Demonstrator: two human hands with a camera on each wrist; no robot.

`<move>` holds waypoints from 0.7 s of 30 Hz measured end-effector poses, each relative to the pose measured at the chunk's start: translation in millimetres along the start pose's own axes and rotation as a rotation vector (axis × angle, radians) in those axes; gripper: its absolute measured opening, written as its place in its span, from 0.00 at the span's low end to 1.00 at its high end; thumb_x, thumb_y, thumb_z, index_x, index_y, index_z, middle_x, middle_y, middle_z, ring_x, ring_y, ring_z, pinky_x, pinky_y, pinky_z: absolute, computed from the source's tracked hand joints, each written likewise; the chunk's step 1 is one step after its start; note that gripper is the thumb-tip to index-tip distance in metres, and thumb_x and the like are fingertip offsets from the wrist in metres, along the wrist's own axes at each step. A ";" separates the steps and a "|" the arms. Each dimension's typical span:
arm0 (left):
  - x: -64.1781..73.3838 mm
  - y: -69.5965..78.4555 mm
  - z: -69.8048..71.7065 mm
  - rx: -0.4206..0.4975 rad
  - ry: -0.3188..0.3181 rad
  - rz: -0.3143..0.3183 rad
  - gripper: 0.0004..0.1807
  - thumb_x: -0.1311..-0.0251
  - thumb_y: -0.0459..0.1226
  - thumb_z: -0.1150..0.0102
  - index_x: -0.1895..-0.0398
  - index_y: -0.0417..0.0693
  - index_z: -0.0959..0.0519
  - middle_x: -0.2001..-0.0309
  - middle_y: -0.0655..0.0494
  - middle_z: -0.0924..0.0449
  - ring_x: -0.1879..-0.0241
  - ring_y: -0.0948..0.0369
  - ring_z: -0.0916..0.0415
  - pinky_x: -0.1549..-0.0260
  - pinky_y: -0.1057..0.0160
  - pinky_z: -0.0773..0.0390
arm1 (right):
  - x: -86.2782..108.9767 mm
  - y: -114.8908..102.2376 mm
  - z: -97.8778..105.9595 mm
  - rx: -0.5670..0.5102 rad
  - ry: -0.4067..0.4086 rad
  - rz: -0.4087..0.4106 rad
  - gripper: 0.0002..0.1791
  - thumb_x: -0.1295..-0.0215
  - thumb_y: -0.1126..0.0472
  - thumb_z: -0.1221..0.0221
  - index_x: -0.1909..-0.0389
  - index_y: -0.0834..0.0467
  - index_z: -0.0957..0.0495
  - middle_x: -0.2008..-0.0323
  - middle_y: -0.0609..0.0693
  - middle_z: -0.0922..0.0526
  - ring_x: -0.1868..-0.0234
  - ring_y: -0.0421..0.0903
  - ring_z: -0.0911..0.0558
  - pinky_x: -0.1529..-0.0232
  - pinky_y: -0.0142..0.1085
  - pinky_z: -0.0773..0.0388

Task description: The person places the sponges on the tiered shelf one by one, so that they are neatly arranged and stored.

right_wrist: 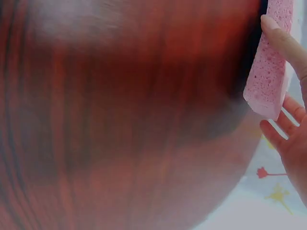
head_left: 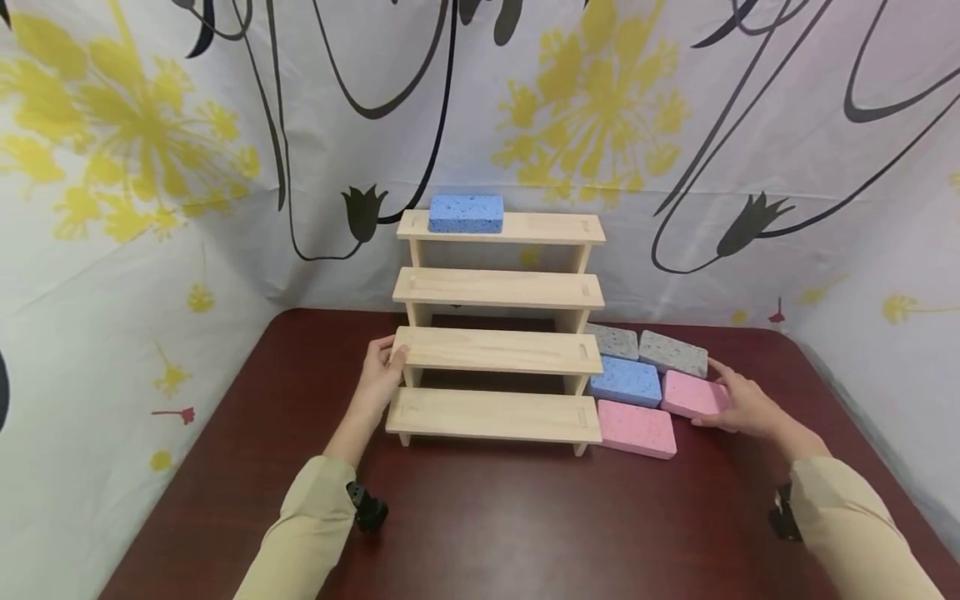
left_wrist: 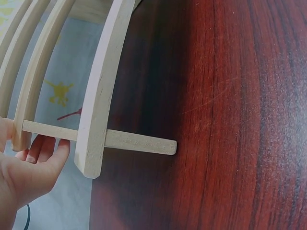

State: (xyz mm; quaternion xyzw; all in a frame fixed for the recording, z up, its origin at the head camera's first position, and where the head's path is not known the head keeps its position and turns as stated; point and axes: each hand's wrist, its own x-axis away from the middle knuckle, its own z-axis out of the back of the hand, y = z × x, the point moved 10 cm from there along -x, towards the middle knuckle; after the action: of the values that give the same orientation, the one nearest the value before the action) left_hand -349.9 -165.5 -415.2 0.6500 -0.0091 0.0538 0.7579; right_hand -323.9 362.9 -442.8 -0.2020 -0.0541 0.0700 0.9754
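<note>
A four-step wooden stand [head_left: 497, 350] sits on the table. My left hand [head_left: 381, 379] grips the left end of its second step from the bottom; in the left wrist view the fingers [left_wrist: 60, 155] curl under that step beside an upright. At the stand's right lie several sponges. My right hand [head_left: 746, 402] holds the right-hand pink sponge [head_left: 692, 394] between thumb and fingers, the thumb [right_wrist: 283, 40] along its near side in the right wrist view. A second pink sponge [head_left: 637, 429], a blue sponge [head_left: 626, 382] and two grey sponges [head_left: 673, 353] lie close by.
Another blue sponge [head_left: 466, 214] rests on the stand's top step, left of its middle. Behind and at both sides of the dark red table [head_left: 525, 525] hangs a white cloth [head_left: 322, 150] with yellow and grey plant prints.
</note>
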 end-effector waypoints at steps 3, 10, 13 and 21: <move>1.2 0.7 0.0 0.001 0.003 -0.004 0.26 0.32 0.39 0.58 0.36 0.38 0.48 0.39 0.36 0.36 0.40 0.47 0.35 0.45 0.49 0.32 | -1.3 -4.9 13.1 0.039 0.021 0.021 0.58 0.63 0.44 0.29 0.36 0.70 0.47 0.51 0.75 0.34 0.55 0.64 0.32 0.58 0.56 0.32; -0.3 0.1 0.4 0.005 0.004 -0.009 0.25 0.32 0.39 0.58 0.36 0.38 0.47 0.40 0.36 0.36 0.40 0.47 0.35 0.44 0.48 0.32 | -15.5 -16.3 37.5 0.043 0.044 0.014 0.51 0.59 0.41 0.31 0.40 0.68 0.40 0.49 0.73 0.37 0.53 0.64 0.37 0.57 0.58 0.33; 0.8 0.9 0.1 0.001 0.005 -0.013 0.25 0.32 0.38 0.58 0.36 0.37 0.48 0.40 0.35 0.36 0.40 0.46 0.35 0.44 0.49 0.33 | -23.4 -31.0 50.7 0.039 0.084 0.038 0.51 0.58 0.42 0.31 0.39 0.67 0.40 0.48 0.72 0.38 0.52 0.64 0.38 0.57 0.60 0.34; 2.1 -0.9 0.2 -0.004 0.001 -0.009 0.25 0.32 0.39 0.58 0.35 0.39 0.48 0.40 0.37 0.36 0.40 0.47 0.35 0.45 0.49 0.32 | -43.0 -103.3 107.8 0.064 0.331 0.230 0.45 0.59 0.53 0.29 0.42 0.69 0.36 0.54 0.71 0.30 0.57 0.62 0.33 0.63 0.55 0.34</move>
State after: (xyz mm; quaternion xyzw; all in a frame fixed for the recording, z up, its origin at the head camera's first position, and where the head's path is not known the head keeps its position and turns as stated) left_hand -347.7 -165.7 -415.8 0.6486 -0.0058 0.0508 0.7594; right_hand -368.8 303.9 -306.3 -0.1845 0.1325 0.1487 0.9624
